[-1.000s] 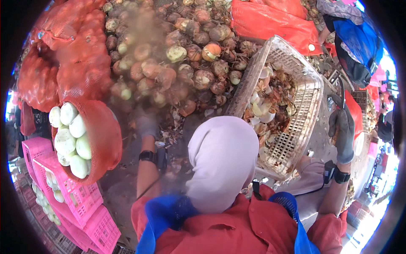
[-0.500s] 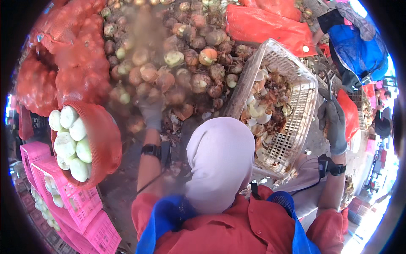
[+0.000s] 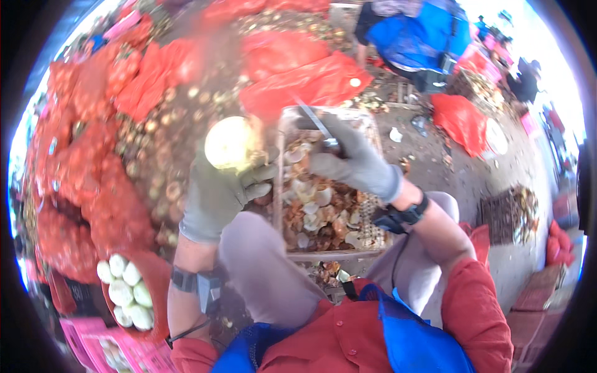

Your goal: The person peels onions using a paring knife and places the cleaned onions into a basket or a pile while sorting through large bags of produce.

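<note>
My left hand (image 3: 214, 199), in a grey glove, is closed around a pale onion (image 3: 232, 143) that looks washed out by bright light. It is raised just left of a dirty whitish plastic crate (image 3: 333, 255). Across from it, my gloved right hand (image 3: 354, 160) is over the crate, closed on a knife (image 3: 314, 119) whose blade points up and to the left. Onion skins and peelings (image 3: 323, 211) lie in the crate between my knees. The knife's handle is mostly hidden in my fingers.
Loose onions (image 3: 165, 180) cover the ground at left. Filled red mesh sacks (image 3: 115, 199) stand beyond them. A red tub of peeled onions (image 3: 163, 292) and pink crates (image 3: 134, 348) are at lower left. Another person in blue (image 3: 420, 37) works at the far right.
My left hand has come up from the onion pile with an onion in it. My right hand has brought the knife from the crate's right side to above the crate. The view has shifted.
</note>
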`<state>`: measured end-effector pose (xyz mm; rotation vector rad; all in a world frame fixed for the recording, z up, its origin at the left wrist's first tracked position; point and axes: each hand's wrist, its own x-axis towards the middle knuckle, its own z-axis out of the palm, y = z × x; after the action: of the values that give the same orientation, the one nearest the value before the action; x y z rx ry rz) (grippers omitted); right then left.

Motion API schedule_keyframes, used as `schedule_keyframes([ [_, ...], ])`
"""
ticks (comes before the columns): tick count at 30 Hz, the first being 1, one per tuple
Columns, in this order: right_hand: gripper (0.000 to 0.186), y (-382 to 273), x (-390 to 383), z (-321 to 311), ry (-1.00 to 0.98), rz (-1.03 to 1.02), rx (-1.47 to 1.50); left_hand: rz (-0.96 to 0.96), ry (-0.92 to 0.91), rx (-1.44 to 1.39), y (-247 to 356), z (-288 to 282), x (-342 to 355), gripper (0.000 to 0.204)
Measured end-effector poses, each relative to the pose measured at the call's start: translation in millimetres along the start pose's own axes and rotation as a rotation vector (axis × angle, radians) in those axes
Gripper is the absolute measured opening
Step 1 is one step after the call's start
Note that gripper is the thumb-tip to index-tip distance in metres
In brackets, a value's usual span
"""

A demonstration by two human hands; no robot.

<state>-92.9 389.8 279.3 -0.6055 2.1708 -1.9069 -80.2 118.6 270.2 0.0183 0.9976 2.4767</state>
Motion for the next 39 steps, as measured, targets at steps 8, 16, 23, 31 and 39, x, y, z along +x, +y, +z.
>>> schedule_keyframes([
  [8,0.056,5,-27,-37,0.051,-0.157,0.255,0.049,-0.103,0.355,-72,91,37,0.045],
  [16,0.049,16,-46,-48,0.236,-0.262,0.074,0.150,-0.178,0.477,-98,98,49,0.063],
  [23,0.059,49,-24,-79,0.453,-0.255,-1.017,0.503,0.253,1.058,0,61,51,0.079],
  [31,0.042,42,-32,-56,0.271,-0.063,-0.625,0.362,0.725,1.313,21,-347,-80,0.049],
  [39,0.044,51,1,-25,0.211,0.339,-0.502,-0.175,1.108,1.344,-182,-436,-166,0.065],
])
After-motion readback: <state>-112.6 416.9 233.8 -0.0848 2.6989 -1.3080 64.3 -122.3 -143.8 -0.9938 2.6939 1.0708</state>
